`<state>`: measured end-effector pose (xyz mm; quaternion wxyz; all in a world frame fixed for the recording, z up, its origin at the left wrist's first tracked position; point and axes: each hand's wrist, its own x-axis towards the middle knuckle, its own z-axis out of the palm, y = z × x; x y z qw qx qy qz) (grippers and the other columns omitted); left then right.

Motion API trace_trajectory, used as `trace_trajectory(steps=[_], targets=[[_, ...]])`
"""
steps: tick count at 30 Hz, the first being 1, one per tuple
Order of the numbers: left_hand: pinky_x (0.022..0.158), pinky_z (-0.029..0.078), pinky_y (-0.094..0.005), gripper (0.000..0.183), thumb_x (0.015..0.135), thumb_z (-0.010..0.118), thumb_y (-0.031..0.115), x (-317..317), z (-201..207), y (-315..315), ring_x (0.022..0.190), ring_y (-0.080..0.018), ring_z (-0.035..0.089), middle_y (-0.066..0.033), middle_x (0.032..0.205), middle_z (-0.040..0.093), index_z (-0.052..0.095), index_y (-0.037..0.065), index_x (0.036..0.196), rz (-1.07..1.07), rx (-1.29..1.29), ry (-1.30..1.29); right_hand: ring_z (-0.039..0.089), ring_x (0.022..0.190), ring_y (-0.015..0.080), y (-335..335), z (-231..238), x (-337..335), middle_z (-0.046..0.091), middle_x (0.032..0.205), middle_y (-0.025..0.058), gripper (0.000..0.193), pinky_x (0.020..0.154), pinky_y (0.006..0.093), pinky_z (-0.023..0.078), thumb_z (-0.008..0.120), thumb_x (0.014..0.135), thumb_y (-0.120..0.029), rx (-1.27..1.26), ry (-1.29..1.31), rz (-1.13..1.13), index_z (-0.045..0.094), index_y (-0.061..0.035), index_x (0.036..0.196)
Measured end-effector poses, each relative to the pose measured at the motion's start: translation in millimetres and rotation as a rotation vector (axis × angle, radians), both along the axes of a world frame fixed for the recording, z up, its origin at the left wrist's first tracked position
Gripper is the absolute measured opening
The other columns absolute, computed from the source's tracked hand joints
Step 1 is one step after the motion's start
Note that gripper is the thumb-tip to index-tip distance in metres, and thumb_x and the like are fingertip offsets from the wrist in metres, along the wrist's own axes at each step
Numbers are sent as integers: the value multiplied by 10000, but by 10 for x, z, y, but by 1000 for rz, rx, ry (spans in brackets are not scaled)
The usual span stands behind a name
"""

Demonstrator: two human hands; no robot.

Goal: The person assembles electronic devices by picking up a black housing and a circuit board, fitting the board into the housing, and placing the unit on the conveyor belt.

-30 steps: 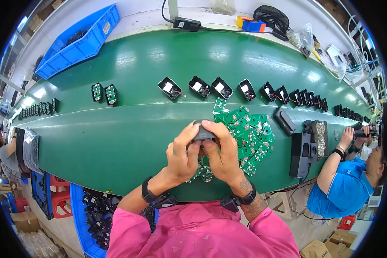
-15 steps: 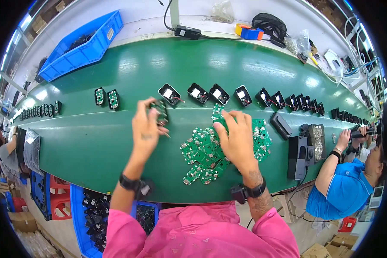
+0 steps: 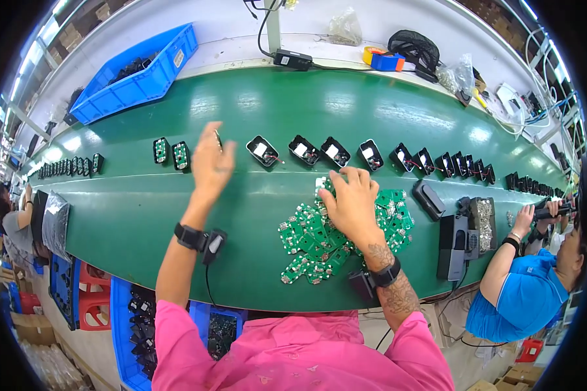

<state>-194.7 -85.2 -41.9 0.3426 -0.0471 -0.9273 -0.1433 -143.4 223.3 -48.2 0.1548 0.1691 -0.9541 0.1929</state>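
Note:
My left hand (image 3: 211, 166) is raised over the belt, fingers curled around a black housing (image 3: 219, 139) that shows only as a thin dark edge; the rest is hidden behind the hand. To its left, two black housings with green circuit boards (image 3: 180, 156) stand side by side. My right hand (image 3: 352, 203) rests on the heap of green circuit boards (image 3: 306, 228), its thumb and fingers closed on one circuit board (image 3: 321, 185) at the far edge. Beyond it, black housings (image 3: 262, 151) with white labels and thin wires stand in a row.
A blue crate (image 3: 137, 75) sits at the far left. On the right lie a black device (image 3: 428, 199), a grey-black boxy unit (image 3: 451, 244) and a box of small metal parts (image 3: 482, 221). A co-worker in blue (image 3: 522, 287) sits at right; another person sits far left.
My left hand has moved left and away from me with the housing, whose board side no longer shows. My right hand stays at the heap, closed on a board. The whole view has shifted slightly.

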Motion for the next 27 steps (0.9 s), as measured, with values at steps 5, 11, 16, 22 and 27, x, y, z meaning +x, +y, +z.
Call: trace_trajectory(steps=[5,11,16,22,27], targets=[[993,478,-467,846,756,780,381,90,27,669,1197,-391,571,-183,1509,396,402,140,1473,14,102,-587,466,1154,313,-46,87,-104,561,1187,119,386,945,487,357,749,793,-259,73,-235,21,677,-51,1110],[940,508,-415,481,770,771,246,130,-183,627,1106,-351,611,-195,1349,487,666,161,1233,-195,354,-292,561,1009,242,24,198,-138,627,1008,73,377,842,422,434,823,705,-139,-85,-13,84,645,-48,1025],[973,449,-373,277,806,729,138,606,-133,885,1165,-253,526,-151,1286,499,746,112,1081,-500,917,-351,633,615,97,185,144,-141,649,743,40,223,528,239,506,785,795,-33,-970,-500,166,610,15,923],[946,435,-323,204,866,683,119,858,-109,1129,1130,-204,513,-112,1220,522,775,111,1049,-500,1105,-571,708,681,183,209,308,100,692,836,112,94,607,275,595,668,901,-14,-1327,-845,345,630,50,959],[913,461,-306,251,864,688,97,915,-151,1254,1071,-202,554,-120,1252,495,760,96,1104,-582,1030,-477,677,677,126,103,234,189,689,818,84,110,588,244,559,688,904,-39,-1372,-773,374,646,49,956]])
